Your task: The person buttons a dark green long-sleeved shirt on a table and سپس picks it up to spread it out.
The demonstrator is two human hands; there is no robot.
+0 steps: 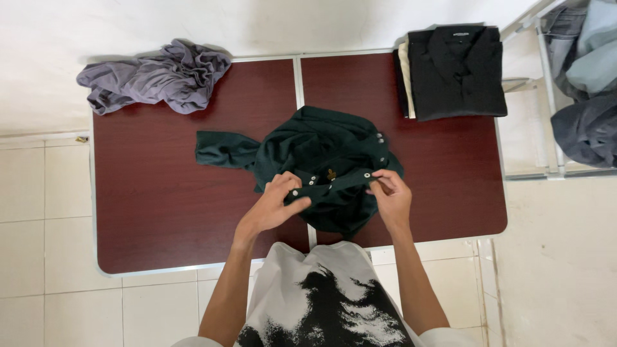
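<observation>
Dark green shirt (308, 154) on table (160, 205), button placket pinched between both hands (331, 196).

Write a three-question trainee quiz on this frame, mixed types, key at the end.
1. True or false: both hands, left hand and right hand, grip the green shirt along its button strip.
2. Where is the grey shirt? A) crumpled at the table's far left corner B) folded at the near right C) hanging on the rack
3. Fill in: the folded black shirt lies at the far ____ corner.

Key: 1 true; 2 A; 3 right
</observation>
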